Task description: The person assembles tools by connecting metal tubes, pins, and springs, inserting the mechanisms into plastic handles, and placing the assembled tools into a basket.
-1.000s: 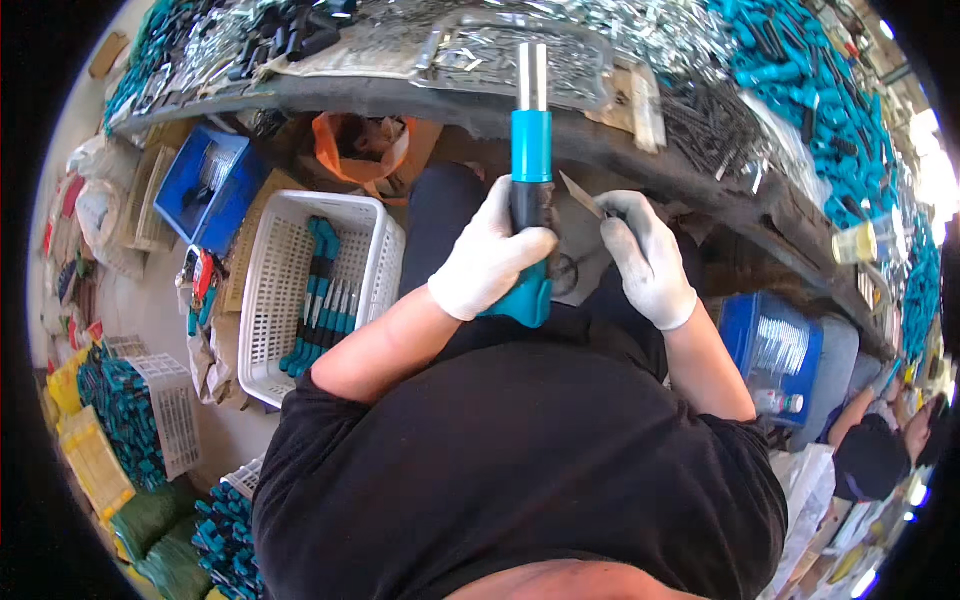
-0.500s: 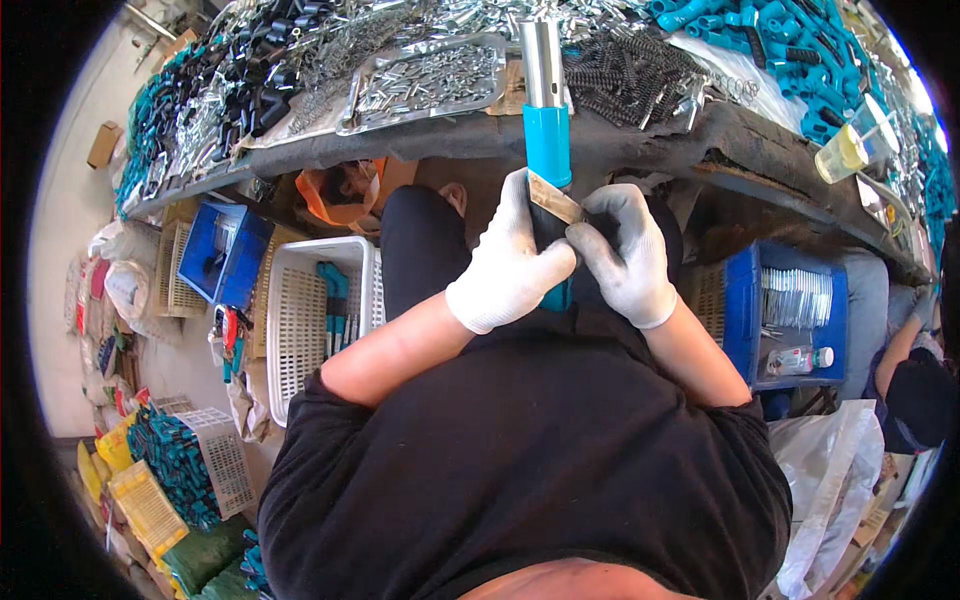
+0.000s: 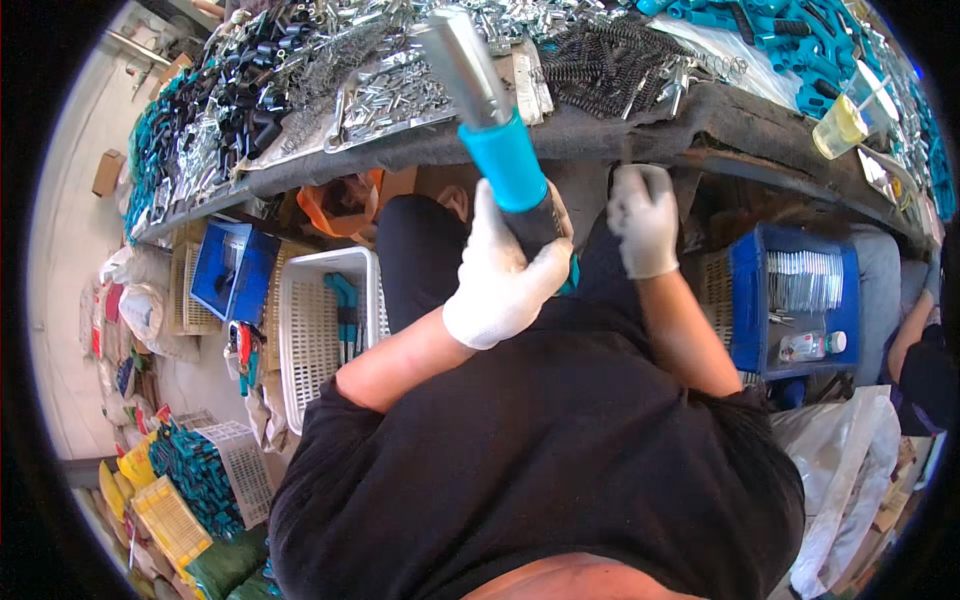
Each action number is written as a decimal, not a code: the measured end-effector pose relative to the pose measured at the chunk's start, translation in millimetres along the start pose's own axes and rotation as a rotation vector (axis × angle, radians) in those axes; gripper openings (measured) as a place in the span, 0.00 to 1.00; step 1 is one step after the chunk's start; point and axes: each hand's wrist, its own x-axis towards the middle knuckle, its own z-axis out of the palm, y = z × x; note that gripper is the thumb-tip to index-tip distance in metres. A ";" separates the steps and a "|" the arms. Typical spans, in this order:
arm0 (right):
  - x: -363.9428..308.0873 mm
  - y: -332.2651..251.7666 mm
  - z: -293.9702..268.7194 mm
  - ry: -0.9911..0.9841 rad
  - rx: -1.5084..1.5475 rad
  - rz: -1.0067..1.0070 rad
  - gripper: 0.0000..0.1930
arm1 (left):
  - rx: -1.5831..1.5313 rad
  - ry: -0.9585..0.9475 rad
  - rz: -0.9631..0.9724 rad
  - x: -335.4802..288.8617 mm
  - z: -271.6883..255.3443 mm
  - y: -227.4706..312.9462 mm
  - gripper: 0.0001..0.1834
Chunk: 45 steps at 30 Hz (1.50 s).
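clasping a teal tool (image 3: 505, 168) round its black section (image 3: 532, 228) with the left grip (image 3: 508, 278), fingers and thumb wrapped on it. holding it tilted, with its metal tube (image 3: 465, 70) slanting up and leftward past the edge of the surface (image 3: 740, 130). right grip (image 3: 645, 222) curled and blurred, apart from the tool on its right; cannot tell about anything pinched there. heaped on the surface, dark springs (image 3: 610, 68), small metal parts (image 3: 390, 95) and teal pieces (image 3: 810, 50). down at left, a white basket (image 3: 310, 350) with teal-and-black tools (image 3: 347, 298) inside.

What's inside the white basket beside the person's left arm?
The white basket holds teal-and-black tools; the left forearm covers its lower right part, so whatever lies there cannot be seen.
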 end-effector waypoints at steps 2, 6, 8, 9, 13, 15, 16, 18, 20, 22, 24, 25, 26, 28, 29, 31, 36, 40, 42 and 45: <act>5.4 -7.7 -15.6 0.009 -0.025 -0.002 0.09 | -0.026 -0.021 0.078 7.5 -14.7 4.6 0.22; 3.3 -21.9 -6.3 -0.082 -0.322 -0.159 0.10 | -0.300 0.093 -0.072 8.1 -32.1 8.1 0.11; 19.5 -0.2 -13.2 -0.127 -0.594 -0.368 0.10 | -0.339 0.134 -0.193 8.2 -50.2 -3.2 0.11; 20.4 -3.4 -2.8 -0.186 -0.586 -0.315 0.11 | -0.438 0.165 -0.232 6.6 -60.5 -14.3 0.16; 23.4 -20.1 72.9 -0.454 -0.853 -0.602 0.11 | -0.450 0.321 -0.290 -11.8 -104.4 -36.0 0.22; 29.8 -23.1 133.7 -0.591 -0.895 -0.777 0.12 | -0.384 0.396 -0.291 -18.6 -125.1 -41.2 0.19; 38.1 -16.2 164.6 -0.660 -0.881 -0.838 0.11 | -0.353 0.438 -0.282 -21.0 -133.4 -42.8 0.18; 53.1 -2.8 227.2 -0.782 -0.901 -0.911 0.09 | -0.345 0.483 -0.283 -24.7 -149.1 -46.4 0.16; 66.6 14.3 288.8 -0.890 -0.977 -0.918 0.09 | -0.336 0.503 -0.328 -28.5 -164.3 -47.7 0.15; 77.1 37.4 344.1 -0.950 -1.057 -0.938 0.10 | -0.348 0.554 -0.341 -31.5 -178.2 -51.9 0.14; 82.8 64.2 385.7 -0.951 -1.135 -1.009 0.10 | -0.451 0.599 -0.372 -37.7 -192.8 -63.8 0.12; 86.5 77.4 399.9 -0.942 -1.171 -1.056 0.11 | -0.441 0.556 -0.386 -40.2 -202.6 -67.5 0.12; 90.0 88.3 410.5 -0.951 -1.239 -1.044 0.12 | -0.476 0.603 -0.381 -38.4 -206.2 -68.3 0.13; 93.7 99.3 421.5 -0.978 -1.323 -0.994 0.13 | -0.487 0.670 -0.369 -36.8 -214.9 -71.6 0.13; 94.8 100.9 422.2 -0.989 -1.339 -0.960 0.14 | -0.497 0.673 -0.385 -36.0 -219.9 -74.7 0.14; 98.2 101.7 421.1 -0.969 -1.350 -0.946 0.10 | -0.531 0.717 -0.388 -29.4 -220.6 -65.8 0.12; 102.2 78.6 403.6 -0.912 -1.304 -1.039 0.09 | -0.682 0.661 -0.407 -24.3 -226.9 -74.7 0.23; 140.9 21.2 355.4 -0.859 -1.268 -0.973 0.10 | -0.727 0.555 -0.342 -24.9 -227.9 -72.2 0.26; 181.2 -8.1 317.7 -0.645 -1.397 -0.837 0.13 | -0.657 0.601 -0.330 -20.4 -222.4 -69.9 0.27; 251.1 -14.4 246.0 -0.412 -1.606 -0.635 0.13 | -0.611 0.612 -0.294 -13.1 -214.4 -69.4 0.22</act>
